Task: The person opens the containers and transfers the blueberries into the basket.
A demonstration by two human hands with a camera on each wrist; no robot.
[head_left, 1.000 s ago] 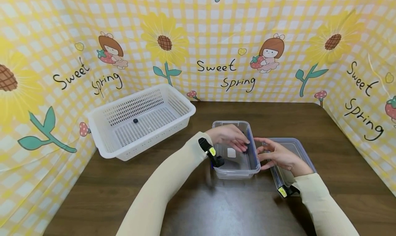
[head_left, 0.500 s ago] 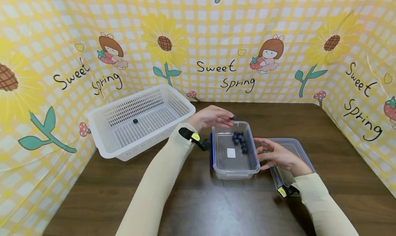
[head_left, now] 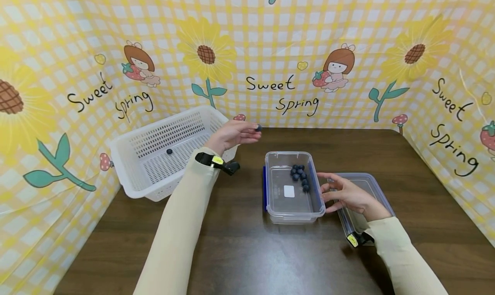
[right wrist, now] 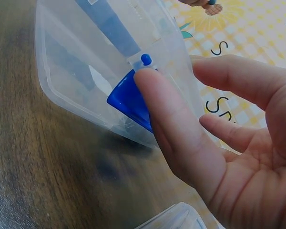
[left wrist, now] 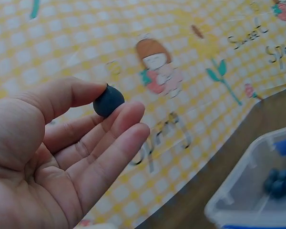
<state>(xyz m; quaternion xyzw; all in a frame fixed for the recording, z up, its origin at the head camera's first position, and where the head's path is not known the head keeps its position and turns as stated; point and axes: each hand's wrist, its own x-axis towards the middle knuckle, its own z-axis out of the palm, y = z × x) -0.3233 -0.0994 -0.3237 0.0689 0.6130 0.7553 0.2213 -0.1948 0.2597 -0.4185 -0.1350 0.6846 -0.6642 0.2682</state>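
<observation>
My left hand (head_left: pixel 233 135) pinches a blueberry (left wrist: pixel 108 101) between thumb and fingertip, raised over the right end of a white slotted basket (head_left: pixel 133 193). One more blueberry (head_left: pixel 169 151) lies on the basket floor. At centre stands a clear plastic container (head_left: pixel 288 207), lidless, with several blueberries (head_left: pixel 297 174) along the right of its floor. Beside its right wall is my right hand (head_left: pixel 348 196), fingers loosely bent. The right wrist view has a fingertip of that hand at the container's blue clip (right wrist: pixel 131 102).
To the right, partly under my right hand and wrist, a clear lid with a bluish rim (head_left: pixel 371 183) lies on the brown wooden table (head_left: pixel 239 252). A yellow checked cloth (head_left: pixel 263 37) hangs around the back and sides.
My left hand has come up out of the container and moved left toward the basket, carrying a blueberry. The berries it covered in the container now show. The right hand stays put.
</observation>
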